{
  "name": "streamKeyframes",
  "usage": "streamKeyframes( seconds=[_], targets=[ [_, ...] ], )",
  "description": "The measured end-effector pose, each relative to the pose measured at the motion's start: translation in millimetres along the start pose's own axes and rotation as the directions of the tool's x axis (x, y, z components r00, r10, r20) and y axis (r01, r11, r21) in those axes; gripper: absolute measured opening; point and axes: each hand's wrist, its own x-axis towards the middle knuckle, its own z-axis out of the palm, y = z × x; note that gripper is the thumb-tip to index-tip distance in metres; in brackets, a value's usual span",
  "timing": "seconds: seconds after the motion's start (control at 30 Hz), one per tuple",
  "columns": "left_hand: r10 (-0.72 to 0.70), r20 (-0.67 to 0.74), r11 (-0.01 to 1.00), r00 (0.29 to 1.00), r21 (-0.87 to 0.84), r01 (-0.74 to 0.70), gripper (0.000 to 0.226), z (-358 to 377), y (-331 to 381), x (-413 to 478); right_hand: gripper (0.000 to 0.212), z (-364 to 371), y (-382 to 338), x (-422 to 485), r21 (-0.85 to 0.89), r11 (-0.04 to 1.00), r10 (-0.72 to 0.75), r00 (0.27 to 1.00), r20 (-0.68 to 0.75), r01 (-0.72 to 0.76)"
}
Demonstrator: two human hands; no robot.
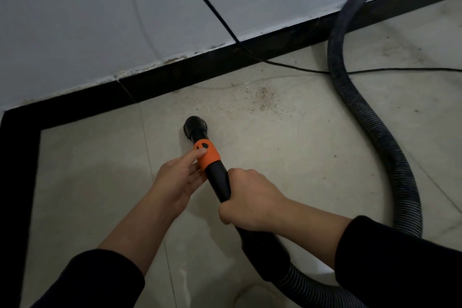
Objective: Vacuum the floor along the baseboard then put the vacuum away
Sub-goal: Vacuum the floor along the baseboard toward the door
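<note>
I see the right hand [250,201] wrapped firmly around a black plastic vacuum wand [220,182], fingers curled over the tube near its rear end. The left hand [178,177] holds the same wand further forward: its thumb lies along a bright orange collar [207,155] and its fingers curl under the tube. Both arms wear black sleeves [400,257].

The wand is a smooth, straight black tube that angles away from me and to the left. The orange collar has dark oval openings, and past it the tube ends in a round black nozzle [195,125]. The nozzle points down at the pale tiled floor [287,157]; I cannot tell whether it touches. Behind the right hand, the wand joins a ribbed black hose [370,117] that loops off to the right and curves away up the far right.

A scatter of brown crumbs [262,97] lies on the floor beyond and right of the nozzle, near a glossy black baseboard [200,69]. The baseboard runs across the far side and turns a corner at the left. Above it stands a white wall [87,20], and a thin black cable [211,7] slants down it and trails right along the floor.
</note>
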Motion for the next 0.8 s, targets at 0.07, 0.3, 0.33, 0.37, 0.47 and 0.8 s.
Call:
streamKeyframes(
  seconds=[0.07,0.3,0.33,0.37,0.47,0.8],
  targets=[
    [-0.003,-0.012,1.0,1.0,0.013,0.003,0.033,4,2,-2,0.03,-3,1,0,0.012,1.0,0.02,0.999,0.025,-0.02],
    [-0.055,-0.031,0.99,0.998,0.126,0.058,0.044,21,5,-11,0.036,-12,11,-13,-0.018,0.997,0.071,0.996,0.054,-0.07],
    [-0.067,-0.029,0.988,0.997,0.136,0.07,0.043,24,6,-13,0.037,-15,12,-16,-0.022,0.997,0.078,0.995,0.058,-0.077],
    [-0.076,-0.027,0.986,0.997,0.147,0.079,0.043,27,7,-16,0.037,-17,12,-19,-0.024,0.996,0.086,0.994,0.063,-0.085],
    [-0.085,-0.022,0.983,0.996,0.161,0.087,0.046,35,7,-23,0.037,-21,14,-26,-0.022,0.994,0.106,0.992,0.067,-0.105],
    [-0.115,0.049,0.972,0.992,0.21,0.103,0.038,46,-10,-30,0.041,-18,36,-46,-0.048,0.988,0.151,0.988,0.033,-0.15]
  ],
)
